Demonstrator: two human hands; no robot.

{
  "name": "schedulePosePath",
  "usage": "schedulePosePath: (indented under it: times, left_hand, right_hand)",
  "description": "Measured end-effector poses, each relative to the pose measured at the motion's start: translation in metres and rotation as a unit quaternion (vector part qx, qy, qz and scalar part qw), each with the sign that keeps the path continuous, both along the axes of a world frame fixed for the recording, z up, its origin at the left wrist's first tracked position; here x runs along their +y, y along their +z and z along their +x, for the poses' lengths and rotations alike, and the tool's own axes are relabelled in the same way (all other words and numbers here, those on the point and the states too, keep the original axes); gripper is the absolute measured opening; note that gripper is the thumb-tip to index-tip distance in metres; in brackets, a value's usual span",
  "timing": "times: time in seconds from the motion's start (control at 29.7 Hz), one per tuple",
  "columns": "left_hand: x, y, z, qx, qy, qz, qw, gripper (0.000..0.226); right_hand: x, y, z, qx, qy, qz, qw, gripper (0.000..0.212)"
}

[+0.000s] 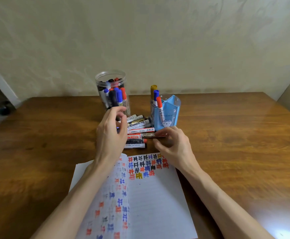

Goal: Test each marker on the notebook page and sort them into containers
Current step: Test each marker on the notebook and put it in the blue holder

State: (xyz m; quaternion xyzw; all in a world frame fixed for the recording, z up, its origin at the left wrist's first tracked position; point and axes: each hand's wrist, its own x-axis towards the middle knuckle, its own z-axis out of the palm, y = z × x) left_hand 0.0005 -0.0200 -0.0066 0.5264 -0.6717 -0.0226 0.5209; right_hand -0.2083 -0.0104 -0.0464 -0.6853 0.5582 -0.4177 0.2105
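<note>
An open notebook (158,200) lies at the near edge, its pages covered with red, blue, black and yellow test marks. Behind it is a pile of loose markers (138,131). My right hand (173,144) pinches one end of a black whiteboard marker (149,135), held level just over the pile. My left hand (113,130) hovers over the pile's left side with fingers curled. A small dark blue thing shows by its palm, and I cannot tell whether it is held. A clear jar (112,92) holds several markers. The blue divided holder (167,111) holds three.
Everything sits on a brown wooden table (227,144) pushed against a pale wall. The jar stands just behind my left hand and the blue holder just behind my right hand. Dark objects lie on the floor at far left.
</note>
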Motion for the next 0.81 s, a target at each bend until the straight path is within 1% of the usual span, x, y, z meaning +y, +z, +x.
schedulePosePath:
  times: [0.07,0.13,0.24,0.3,0.34,0.4,0.47,0.54,0.64,0.81]
  left_hand:
    - [0.006,-0.005,0.010,-0.003,0.008,0.014,1.000,0.024]
    - [0.013,-0.009,0.014,0.005,0.002,0.027,1.000,0.023]
    - [0.023,-0.019,0.020,0.012,-0.010,0.041,0.999,0.022]
    - [0.029,-0.025,0.024,0.010,-0.015,0.051,0.999,0.021]
    - [0.030,-0.028,0.026,0.005,-0.012,0.057,0.998,0.021]
    - [0.030,-0.032,0.030,-0.021,0.000,0.068,0.997,0.024]
    - [0.028,-0.036,0.034,-0.062,0.004,0.084,0.995,0.030]
    - [0.028,-0.040,0.038,-0.097,0.003,0.096,0.991,0.035]
    - [0.028,-0.040,0.038,-0.111,-0.006,0.096,0.989,0.035]
    - [0.033,-0.033,0.031,-0.095,-0.088,0.111,0.985,0.038]
  right_hand:
    - [0.002,-0.001,0.007,0.061,0.037,-0.015,0.997,0.031]
    - [0.002,0.000,0.010,0.103,0.050,-0.035,0.993,0.036]
    - [-0.001,0.000,0.016,0.134,0.056,-0.048,0.988,0.034]
    - [-0.002,0.001,0.020,0.127,0.050,-0.051,0.989,0.027]
    - [-0.002,0.003,0.020,0.103,0.048,-0.051,0.992,0.024]
    - [0.000,0.008,0.018,0.010,0.057,-0.040,0.998,0.018]
    - [0.002,0.013,0.015,-0.086,0.065,-0.034,0.994,0.015]
    - [0.005,0.018,0.011,-0.161,0.067,-0.029,0.984,0.015]
    - [0.011,0.024,0.010,-0.242,0.072,0.000,0.968,0.020]
    - [0.019,0.029,0.017,-0.320,0.075,0.033,0.944,0.025]
